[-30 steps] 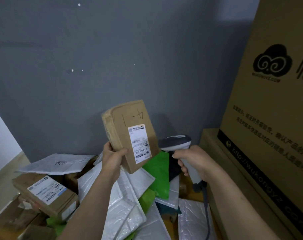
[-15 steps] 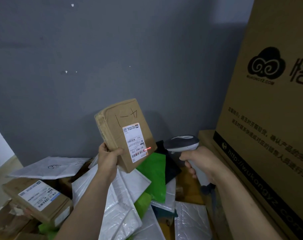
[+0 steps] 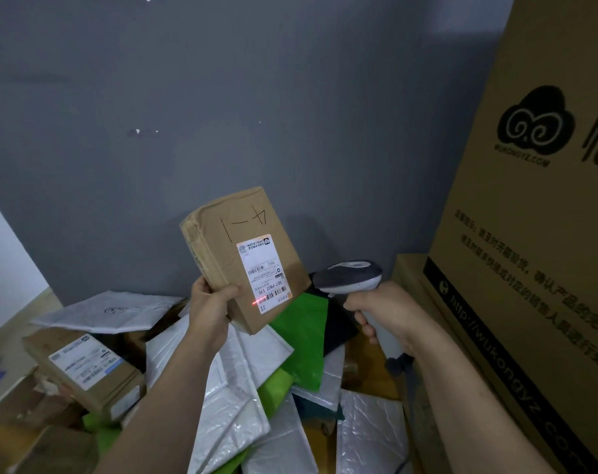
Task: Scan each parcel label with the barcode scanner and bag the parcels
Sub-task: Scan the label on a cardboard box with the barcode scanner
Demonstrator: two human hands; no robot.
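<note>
My left hand (image 3: 210,307) grips a brown cardboard parcel (image 3: 222,230) by its lower left edge and holds it up, tilted, in front of the grey wall. Its white label (image 3: 261,268) faces me. A red scan line lies across the barcode at the label's lower end. My right hand (image 3: 384,307) grips the handle of a grey and white barcode scanner (image 3: 350,275), whose head points left at the parcel from a short distance. The scanner's cable hangs down below my wrist.
Below lies a pile of parcels: white mailer bags (image 3: 229,388), green bags (image 3: 301,333), a labelled brown box (image 3: 85,374) at the left. Large printed cardboard cartons (image 3: 530,234) stand close on the right. The grey wall (image 3: 222,97) is behind.
The red scan line, at the label's right edge half a second ago, now lies across the barcode. The scanner came closer to the parcel.
</note>
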